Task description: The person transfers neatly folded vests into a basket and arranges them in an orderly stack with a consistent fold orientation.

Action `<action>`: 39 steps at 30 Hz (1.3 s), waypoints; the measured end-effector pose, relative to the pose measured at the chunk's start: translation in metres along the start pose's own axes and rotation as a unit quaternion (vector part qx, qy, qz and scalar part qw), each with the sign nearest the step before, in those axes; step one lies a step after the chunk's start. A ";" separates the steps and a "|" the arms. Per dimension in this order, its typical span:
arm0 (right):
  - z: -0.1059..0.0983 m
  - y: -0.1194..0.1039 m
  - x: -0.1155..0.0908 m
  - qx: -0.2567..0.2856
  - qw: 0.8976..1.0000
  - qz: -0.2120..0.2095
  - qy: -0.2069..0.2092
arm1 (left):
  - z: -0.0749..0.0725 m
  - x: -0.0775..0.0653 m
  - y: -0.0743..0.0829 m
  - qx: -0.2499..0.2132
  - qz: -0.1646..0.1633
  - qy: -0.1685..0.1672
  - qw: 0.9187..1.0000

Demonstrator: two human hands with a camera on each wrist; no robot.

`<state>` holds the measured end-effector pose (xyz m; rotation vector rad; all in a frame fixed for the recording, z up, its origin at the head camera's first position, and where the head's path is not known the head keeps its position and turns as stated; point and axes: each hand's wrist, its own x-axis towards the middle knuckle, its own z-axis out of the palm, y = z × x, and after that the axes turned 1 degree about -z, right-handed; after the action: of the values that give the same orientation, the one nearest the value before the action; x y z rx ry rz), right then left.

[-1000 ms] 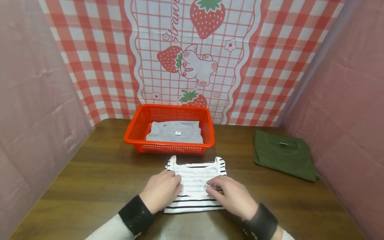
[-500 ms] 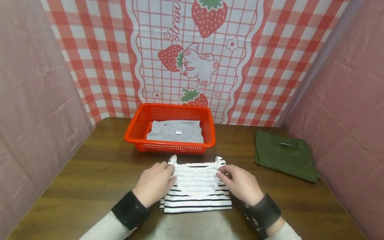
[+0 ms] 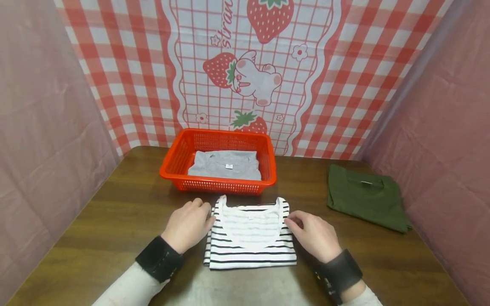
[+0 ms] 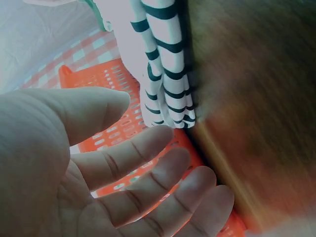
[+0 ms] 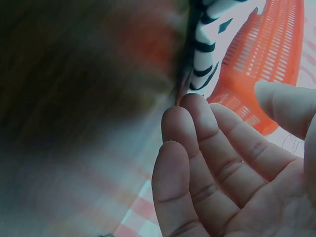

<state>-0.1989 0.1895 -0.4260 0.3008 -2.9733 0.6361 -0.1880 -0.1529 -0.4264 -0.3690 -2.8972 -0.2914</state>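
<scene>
Nearest, two forearms reach in over the wooden table (image 3: 126,212), each with a black wristband (image 3: 160,259). The left hand (image 3: 188,225) is at the left edge of a striped shirt (image 3: 252,257), fingers loosely bent and thumb well apart from them; it has hold of nothing. The right hand (image 3: 315,236) is at the right edge, thumb likewise parted from relaxed fingers, and grips nothing either; whether the fingertips touch the cloth I cannot tell. The shirt lies flat between them in a neat rectangle, neckline towards the far side, so its folding looks nearly done; an underlayer shows past its left edge, so perhaps a little squaring up is left. Farther off to the right, a green shirt (image 3: 363,197) lies folded on the table. Just beyond the striped shirt stands a red basket (image 3: 218,179) with a folded grey shirt (image 3: 214,171) already inside; the striped and green ones are outside it. Farthest, a checked strawberry cloth (image 3: 141,85) hangs behind.
</scene>
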 end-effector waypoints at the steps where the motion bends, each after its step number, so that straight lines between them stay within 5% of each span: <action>1: 0.000 0.001 0.000 -0.005 1.000 0.000 0.002 | 0.000 0.000 0.000 -0.001 0.000 -0.001 1.000; 10: 0.001 0.002 -0.002 -0.044 0.999 0.006 -0.010 | 0.003 0.004 -0.001 -0.005 -0.021 -0.051 0.998; 19: 0.003 -0.001 -0.004 -0.050 0.998 0.013 -0.032 | 0.005 0.005 -0.001 0.023 -0.025 -0.066 0.997; 30: 0.006 -0.002 -0.008 -0.010 0.998 0.001 -0.055 | 0.009 0.002 0.003 0.017 -0.011 -0.075 0.997; 39: 0.006 -0.007 -0.008 0.011 0.997 -0.009 -0.070 | 0.010 -0.002 0.007 0.025 0.009 -0.045 0.999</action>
<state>-0.1901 0.1817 -0.4297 0.3894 -3.0936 0.6718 -0.1863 -0.1448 -0.4351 -0.4087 -2.9820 -0.2036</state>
